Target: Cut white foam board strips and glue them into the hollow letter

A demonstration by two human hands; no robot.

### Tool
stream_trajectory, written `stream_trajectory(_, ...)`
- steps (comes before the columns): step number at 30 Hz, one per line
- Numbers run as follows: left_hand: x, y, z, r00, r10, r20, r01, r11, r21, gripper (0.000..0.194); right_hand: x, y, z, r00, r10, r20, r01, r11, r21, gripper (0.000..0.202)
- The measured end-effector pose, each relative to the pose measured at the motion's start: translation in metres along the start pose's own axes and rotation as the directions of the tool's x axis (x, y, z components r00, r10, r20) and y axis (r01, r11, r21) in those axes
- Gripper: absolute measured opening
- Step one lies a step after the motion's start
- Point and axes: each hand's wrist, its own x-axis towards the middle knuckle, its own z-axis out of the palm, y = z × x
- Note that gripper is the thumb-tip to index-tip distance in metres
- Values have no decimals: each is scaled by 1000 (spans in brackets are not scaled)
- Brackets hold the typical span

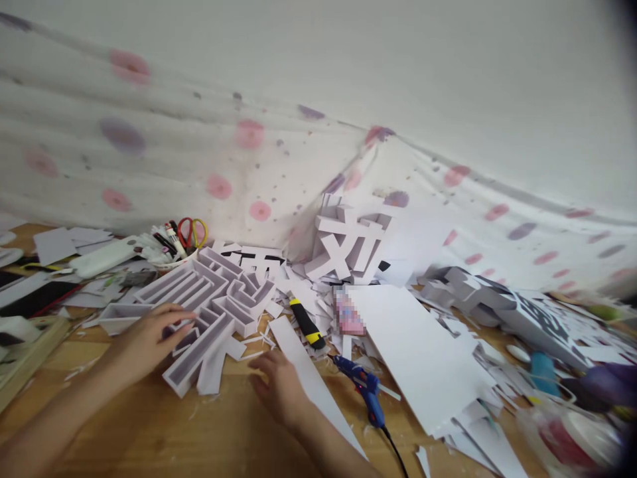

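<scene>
A large hollow Chinese character made of white board [226,292] lies on the table in front of me, its thin upright walls showing. My left hand [152,335] is at its near left side, fingers and thumb apart; whether they touch the walls I cannot tell. My right hand [279,385] hovers just right of the character, fingers loosely bent and apart, with nothing seen in it. Beside that hand runs a long white strip [316,382]. A blue glue gun [362,384] lies to its right, and a yellow-and-black utility knife [306,323] is farther back.
Another raised white character [348,242] leans at the back. A large white sheet [418,352] covers part of the right side. Paper scraps lie all around. A basket with pens and scissors [185,236] stands back left; a roll in clear wrap [572,435] sits front right.
</scene>
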Motion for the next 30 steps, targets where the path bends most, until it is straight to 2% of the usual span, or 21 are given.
stream_trajectory(2, 7, 5, 12, 999, 37, -6, -37, 999, -19, 39, 2, 22, -15, 990, 120, -74, -119, 993, 16, 20)
stream_trajectory(5, 18, 14, 27, 998, 55, -20, -56, 998, -20, 37, 8, 42, -29, 954, 260, -153, -266, 964, -21, 23)
stream_trajectory(9, 27, 22, 39, 999, 36, -34, -36, 999, 8, 37, 30, 53, -38, 922, 329, -203, -354, 929, -104, 27)
stream_trajectory(14, 25, 9, 51, 994, 64, -86, -62, 998, 31, 35, 70, 57, -34, 919, 330, -216, -370, 911, -184, 28)
stream_trajectory(17, 20, -1, 57, 988, 96, -122, -92, 995, 41, 36, 94, 54, -27, 927, 322, -191, -361, 904, -228, 29)
stream_trajectory(20, 18, -8, 62, 989, 97, -115, -92, 995, 46, 35, 112, 50, -18, 930, 332, -159, -364, 891, -272, 33)
stream_trajectory(25, 19, -12, 65, 996, 56, -75, -52, 997, 61, 33, 125, 50, -12, 933, 340, -115, -359, 875, -326, 32)
stream_trajectory(30, 20, -9, 61, 1000, 18, -6, -18, 1000, 15, 30, 127, 53, -16, 940, 327, -99, -341, 877, -339, 33)
